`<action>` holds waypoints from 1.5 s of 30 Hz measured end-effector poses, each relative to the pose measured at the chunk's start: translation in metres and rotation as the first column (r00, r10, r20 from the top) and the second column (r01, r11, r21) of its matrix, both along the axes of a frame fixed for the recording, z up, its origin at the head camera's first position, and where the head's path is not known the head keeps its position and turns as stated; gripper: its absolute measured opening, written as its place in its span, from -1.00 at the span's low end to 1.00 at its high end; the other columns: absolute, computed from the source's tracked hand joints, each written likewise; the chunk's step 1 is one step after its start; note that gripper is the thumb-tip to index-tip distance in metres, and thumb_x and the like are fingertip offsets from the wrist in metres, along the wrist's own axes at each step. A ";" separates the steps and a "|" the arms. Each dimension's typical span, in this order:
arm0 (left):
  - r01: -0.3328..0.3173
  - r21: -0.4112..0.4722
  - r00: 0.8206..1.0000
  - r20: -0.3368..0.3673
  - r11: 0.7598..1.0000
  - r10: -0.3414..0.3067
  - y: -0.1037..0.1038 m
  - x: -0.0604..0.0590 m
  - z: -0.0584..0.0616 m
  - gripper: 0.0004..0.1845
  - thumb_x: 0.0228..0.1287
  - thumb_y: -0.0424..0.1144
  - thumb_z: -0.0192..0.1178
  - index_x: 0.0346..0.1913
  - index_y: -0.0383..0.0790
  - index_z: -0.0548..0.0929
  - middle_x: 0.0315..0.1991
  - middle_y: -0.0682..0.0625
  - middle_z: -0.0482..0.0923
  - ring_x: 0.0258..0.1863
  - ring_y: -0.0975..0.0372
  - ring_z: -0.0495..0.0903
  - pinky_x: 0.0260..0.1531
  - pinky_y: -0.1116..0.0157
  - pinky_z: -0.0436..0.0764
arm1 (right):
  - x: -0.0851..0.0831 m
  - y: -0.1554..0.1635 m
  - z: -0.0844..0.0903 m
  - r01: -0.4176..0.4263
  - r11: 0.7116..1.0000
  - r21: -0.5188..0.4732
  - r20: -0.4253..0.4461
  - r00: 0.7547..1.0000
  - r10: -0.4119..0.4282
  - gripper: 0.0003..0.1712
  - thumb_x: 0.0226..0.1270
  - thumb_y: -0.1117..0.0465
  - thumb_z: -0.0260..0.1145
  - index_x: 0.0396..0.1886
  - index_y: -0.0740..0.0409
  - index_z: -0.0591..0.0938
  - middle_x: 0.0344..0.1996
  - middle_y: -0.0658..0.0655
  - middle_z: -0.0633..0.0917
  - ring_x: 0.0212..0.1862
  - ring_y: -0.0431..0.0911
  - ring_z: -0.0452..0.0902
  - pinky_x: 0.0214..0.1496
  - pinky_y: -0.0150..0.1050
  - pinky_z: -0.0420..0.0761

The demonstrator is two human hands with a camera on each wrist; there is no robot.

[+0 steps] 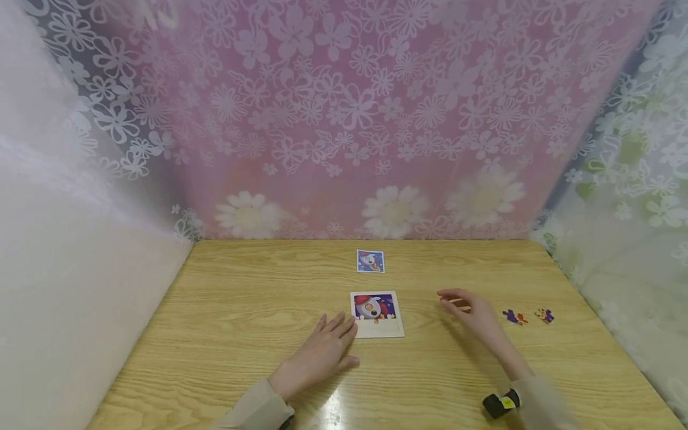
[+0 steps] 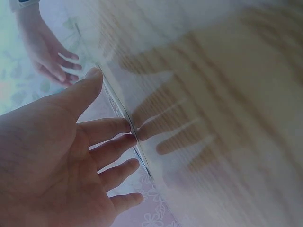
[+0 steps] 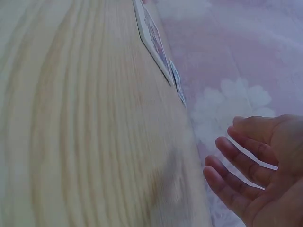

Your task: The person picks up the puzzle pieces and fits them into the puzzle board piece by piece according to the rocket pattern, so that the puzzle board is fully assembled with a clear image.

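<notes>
A square jigsaw puzzle board [image 1: 378, 329] with a white border lies on the wooden table. Its upper part shows a cartoon figure with red and a purple ground, while the lower part is bare white. My left hand [image 1: 322, 352] lies at the board's left edge, fingers straight and fingertips touching it; the left wrist view shows these fingers [image 2: 111, 153] at the board's edge. To the right of the board my right hand [image 1: 475, 313] hovers above the table, fingers loosely bent. No piece shows between the right fingers [image 3: 236, 187] in the right wrist view.
Two loose puzzle pieces, one purple and orange [image 1: 515, 317] and one multicoloured [image 1: 545, 315], lie right of the right hand. A small picture card [image 1: 370, 261] with a similar figure lies behind the board. Flowered curtains [image 1: 344, 119] border the table [image 1: 242, 298].
</notes>
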State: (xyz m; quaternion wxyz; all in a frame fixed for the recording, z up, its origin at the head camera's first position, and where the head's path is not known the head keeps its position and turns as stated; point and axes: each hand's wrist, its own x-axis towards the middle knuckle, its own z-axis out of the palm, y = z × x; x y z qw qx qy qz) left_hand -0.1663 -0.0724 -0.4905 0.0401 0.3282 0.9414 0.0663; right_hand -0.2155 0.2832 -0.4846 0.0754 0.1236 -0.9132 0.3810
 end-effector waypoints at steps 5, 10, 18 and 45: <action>0.000 -0.007 1.000 -0.001 1.000 0.000 0.001 0.000 0.001 -0.26 0.46 0.16 0.10 0.49 -0.28 0.36 0.54 -0.13 0.22 0.54 -0.05 0.18 0.49 -0.15 0.16 | 0.014 0.025 0.002 0.019 0.997 0.074 0.000 1.000 -0.019 -0.64 0.45 0.19 0.34 0.16 0.22 0.67 -0.03 0.24 0.75 -0.10 0.15 0.71 -0.16 -0.10 0.74; 0.002 -0.009 1.000 -0.005 1.000 -0.002 0.001 0.000 0.001 -0.26 0.46 0.16 0.11 0.49 -0.28 0.36 0.54 -0.13 0.23 0.54 -0.04 0.18 0.49 -0.15 0.17 | 0.023 0.048 -0.001 0.032 0.987 0.156 0.058 0.997 -0.041 -0.59 0.39 0.19 0.40 0.15 0.29 0.66 0.01 0.33 0.72 -0.12 0.15 0.70 -0.19 -0.09 0.74; 0.002 -0.013 1.000 -0.012 1.000 -0.002 0.001 0.000 0.000 -0.26 0.46 0.17 0.10 0.49 -0.27 0.36 0.54 -0.12 0.23 0.54 -0.04 0.18 0.48 -0.15 0.17 | 0.027 0.070 -0.006 0.056 0.955 0.291 0.084 0.993 -0.084 -0.59 0.22 0.19 0.53 0.01 0.31 0.72 -0.19 0.23 0.73 -0.24 0.08 0.70 -0.30 -0.06 0.69; 0.001 -0.007 1.000 -0.003 1.000 -0.001 -0.001 0.001 -0.001 -0.26 0.46 0.16 0.10 0.50 -0.26 0.35 0.54 -0.12 0.22 0.55 -0.02 0.15 0.50 -0.13 0.15 | 0.023 0.069 -0.007 0.068 0.962 0.266 0.101 0.990 -0.098 -0.76 0.22 0.28 0.49 -0.14 0.14 0.65 -0.26 0.13 0.74 -0.31 0.01 0.72 -0.44 -0.16 0.62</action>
